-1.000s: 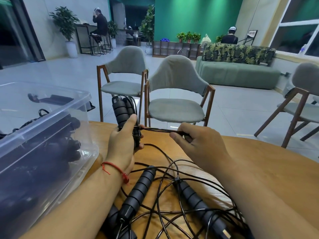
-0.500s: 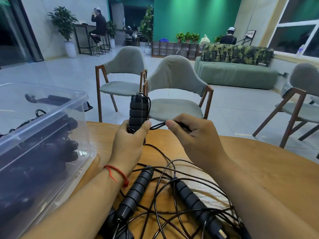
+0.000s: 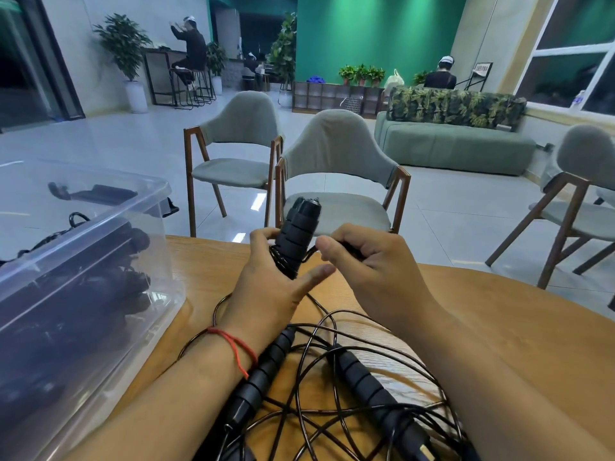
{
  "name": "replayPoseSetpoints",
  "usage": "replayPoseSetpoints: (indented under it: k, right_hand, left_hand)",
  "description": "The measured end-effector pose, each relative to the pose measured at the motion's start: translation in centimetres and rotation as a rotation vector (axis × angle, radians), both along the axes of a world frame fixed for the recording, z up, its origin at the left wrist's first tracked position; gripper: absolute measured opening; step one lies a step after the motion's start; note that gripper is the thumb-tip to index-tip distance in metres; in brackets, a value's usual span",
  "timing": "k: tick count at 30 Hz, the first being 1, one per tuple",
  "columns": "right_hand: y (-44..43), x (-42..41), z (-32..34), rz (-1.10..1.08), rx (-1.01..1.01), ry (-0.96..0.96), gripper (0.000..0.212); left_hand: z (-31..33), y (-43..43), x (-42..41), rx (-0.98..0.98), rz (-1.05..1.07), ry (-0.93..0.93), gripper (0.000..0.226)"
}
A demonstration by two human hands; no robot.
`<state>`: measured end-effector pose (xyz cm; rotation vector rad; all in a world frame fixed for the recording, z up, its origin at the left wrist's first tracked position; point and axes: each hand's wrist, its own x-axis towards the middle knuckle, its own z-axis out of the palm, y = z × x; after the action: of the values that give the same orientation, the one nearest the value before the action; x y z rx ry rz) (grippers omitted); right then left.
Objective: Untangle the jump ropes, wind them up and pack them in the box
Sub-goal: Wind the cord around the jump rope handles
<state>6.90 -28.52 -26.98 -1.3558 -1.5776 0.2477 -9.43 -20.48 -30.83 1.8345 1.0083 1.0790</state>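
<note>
Two handles (image 3: 298, 229) stood in the left hand (image 3: 266, 294), fingers grasping them; the right hand (image 3: 369, 271) pinched the cord (image 3: 312, 251). Slack could have unravelled the winding, or snagged the tangled ropes (image 3: 316, 394) on the bench (image 3: 499, 327).

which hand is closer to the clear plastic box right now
Left. The left hand grips the bundled handles just right of the box, with bare table between them. The right hand pinches the cord on the far side of those handles, farther from the box.
</note>
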Motion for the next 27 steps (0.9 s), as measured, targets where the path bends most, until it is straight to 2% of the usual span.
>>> replayPoseSetpoints:
  k: [4, 7, 13, 16, 20, 27]
  right_hand:
    - [0.0, -0.8, -0.4, 0.076, -0.034, -0.233, 0.024]
    - [-0.2, -1.4, -0.5, 0.099, -0.017, -0.344, 0.018]
    - [-0.8, -0.4, 1.4, 0.126, 0.067, -0.251, 0.011]
    - [-1.0, -0.3, 2.3, 0.082, 0.137, -0.204, 0.011]
    - [-0.9, -0.2, 2.5, 0.031, 0.169, -0.123, 0.01]
    - [-1.1, 1.0, 2.8, 0.061, 0.111, -0.054, 0.01]
  left_hand:
    - [0.0, 0.5, -0.3, 0.008, 0.14, 0.001, 0.067]
    - [-0.5, 0.7, -0.3, 0.01, 0.133, 0.06, 0.059]
    - [-0.1, 0.8, -0.4, 0.057, 0.108, 0.326, 0.038]
    - [-0.1, 0.4, -0.3, 0.186, 0.065, 0.408, 0.047]
    - [-0.3, 0.1, -0.2, 0.304, -0.013, 0.406, 0.054]
    - [-0.2, -0.1, -0.4, 0.432, -0.195, 0.367, 0.05]
